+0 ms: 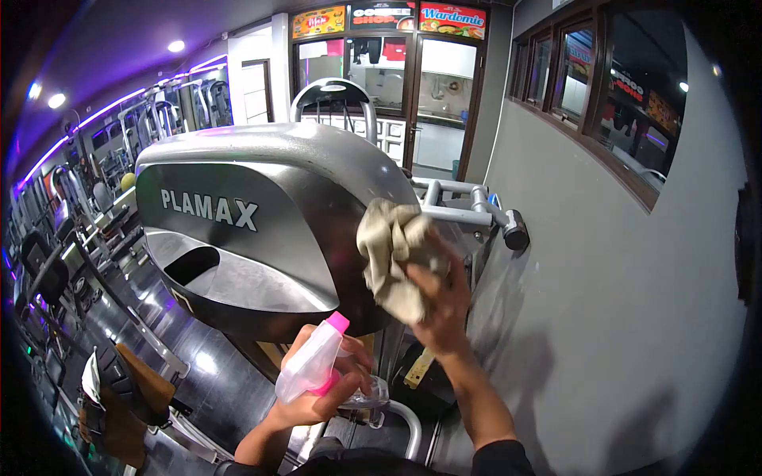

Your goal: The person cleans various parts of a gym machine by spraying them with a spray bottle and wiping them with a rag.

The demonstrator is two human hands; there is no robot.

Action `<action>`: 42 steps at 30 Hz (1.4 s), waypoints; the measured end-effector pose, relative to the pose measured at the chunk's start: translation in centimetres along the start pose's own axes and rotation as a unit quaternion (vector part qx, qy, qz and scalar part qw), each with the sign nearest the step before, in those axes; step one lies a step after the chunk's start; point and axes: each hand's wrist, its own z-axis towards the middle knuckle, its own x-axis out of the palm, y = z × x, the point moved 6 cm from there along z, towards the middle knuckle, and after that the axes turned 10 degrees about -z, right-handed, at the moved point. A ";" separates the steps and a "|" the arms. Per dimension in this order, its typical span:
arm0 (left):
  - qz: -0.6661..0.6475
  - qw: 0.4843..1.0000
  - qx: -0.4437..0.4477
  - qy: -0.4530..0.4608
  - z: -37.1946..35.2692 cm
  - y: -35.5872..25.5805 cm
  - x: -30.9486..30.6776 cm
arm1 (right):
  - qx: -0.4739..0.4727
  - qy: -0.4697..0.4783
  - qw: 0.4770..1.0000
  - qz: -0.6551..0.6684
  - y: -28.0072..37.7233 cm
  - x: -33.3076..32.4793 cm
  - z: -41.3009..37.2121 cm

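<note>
A large silver machine cover marked PLAMAX fills the middle of the view. My right hand grips a crumpled beige cloth and presses it against the cover's right end. Lower down, my left hand holds a clear spray bottle with a pink nozzle, tilted up toward the cover's underside. The bottle is just below the cover, apart from it.
A grey wall with dark-framed windows runs close along the right. Silver handle bars stick out behind the cloth. Rows of gym machines line the left over a glossy dark floor. A glass door stands at the far end.
</note>
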 end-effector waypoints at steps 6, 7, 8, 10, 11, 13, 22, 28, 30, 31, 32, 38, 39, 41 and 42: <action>-0.003 0.999 0.021 -0.031 -0.4 -0.1 0.1 | -0.041 -0.018 0.998 -0.051 0.3 1.4 -5.9; -0.020 0.999 0.027 -0.043 -0.5 -0.2 0.0 | -0.057 -0.046 0.997 -0.034 0.6 1.2 -4.6; -0.019 0.998 0.027 -0.046 -0.6 -0.4 -0.1 | -0.095 -0.062 0.993 -0.028 1.4 1.1 -2.4; 0.008 0.998 0.026 -0.049 -0.7 -0.8 -0.1 | -0.129 -0.015 0.991 -0.027 3.3 1.1 2.9; 0.010 0.998 0.028 -0.052 -0.7 -0.9 -0.2 | -0.159 -0.029 0.986 -0.044 4.6 1.5 5.6; 0.019 0.998 0.014 -0.056 -0.8 -1.0 -0.4 | -0.171 -0.005 0.983 -0.063 6.5 2.9 10.9; -0.029 0.995 0.020 -0.089 -1.7 0.1 -1.4 | -0.240 0.141 0.960 -0.037 8.9 6.9 14.9; 0.100 0.994 -0.028 -0.040 -2.5 0.9 -0.4 | -0.141 0.046 0.983 -0.105 7.3 1.8 8.0; 0.022 0.997 -0.023 -0.074 -3.2 1.6 0.3 | -0.126 0.050 0.984 -0.116 6.3 0.7 5.6; -0.053 0.992 -0.015 -0.110 -3.5 1.9 0.2 | -0.115 0.051 0.986 -0.112 5.8 0.4 4.2; -0.005 0.997 0.011 -0.073 -3.5 1.9 0.2 | -0.080 0.057 0.990 -0.101 4.8 0.3 2.3; 0.012 0.999 0.028 -0.043 -3.6 1.6 0.9 | 0.065 0.027 0.997 -0.011 -0.1 2.5 -11.8; -0.029 0.998 0.013 -0.059 -3.6 1.8 1.0 | 0.032 -0.018 0.999 -0.038 0.1 2.6 -12.3; -0.017 0.998 0.017 -0.052 -3.3 2.0 0.9 | 0.008 -0.028 0.997 -0.065 0.0 2.8 -11.0; -0.016 0.998 0.031 -0.044 -3.2 2.2 0.9 | 0.025 -0.053 0.998 -0.023 -0.1 2.3 -8.7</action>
